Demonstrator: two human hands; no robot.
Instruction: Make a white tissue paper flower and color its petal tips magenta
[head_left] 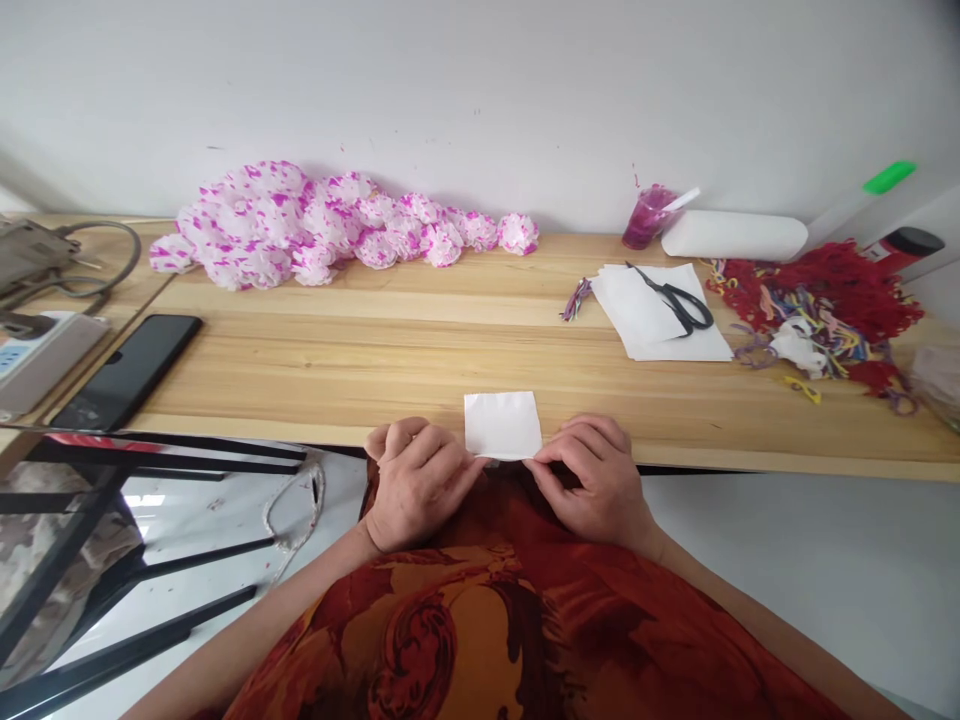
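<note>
A small white piece of paper (502,422) lies at the front edge of the wooden table, its near edge overhanging slightly and looking folded. My left hand (420,475) pinches the near left corner of this paper between thumb and finger. At the near right corner, my right hand (592,475) pinches it the same way. To the right and further back is a stack of white paper sheets (637,320) with black scissors (686,305) lying on top. Beside the stack sits a small bunch of coloured ties (577,300).
White-and-magenta paper flowers (262,225) line the wall. A cup of magenta liquid (646,217), a white roll (735,235) and a heap of red and coloured strands (840,300) stand back right. On the left are a black phone (131,370) and a power strip (52,360).
</note>
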